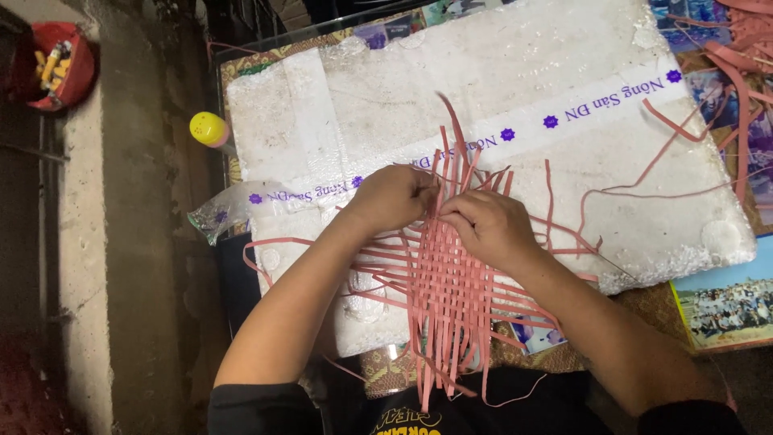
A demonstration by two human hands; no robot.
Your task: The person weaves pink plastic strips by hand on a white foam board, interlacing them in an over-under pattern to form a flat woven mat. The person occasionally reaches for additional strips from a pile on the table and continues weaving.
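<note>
**Two hands on a half-woven mat of pink strips**

A white foam slab (564,72) covers most of a glass-topped table, with a band of printed tape (531,129) running slantwise across it, and a concrete floor (121,242) drops away on the left. We see the pink strip weave (451,282) lying at the slab's near edge, its loose ends overhanging toward the person's dark shirt (403,411). Both forearms come up from the near edge and converge over the weave's far end.

The left hand (390,197) is curled, knuckles up, fingers pinched on the upright strips. The right hand (487,225) is curled too, its fingertips pressed into the same strips just beside the left; we think it grips one strip, though the fingers hide the contact. The two hands almost touch.

More loose pink strips (737,48) lie piled at the slab's far right corner. A yellow round cap (208,127) sits off the slab's left edge, a red bucket (58,60) stands on the floor at far left, and a group photograph (729,310) lies under the glass by the near right corner.
</note>
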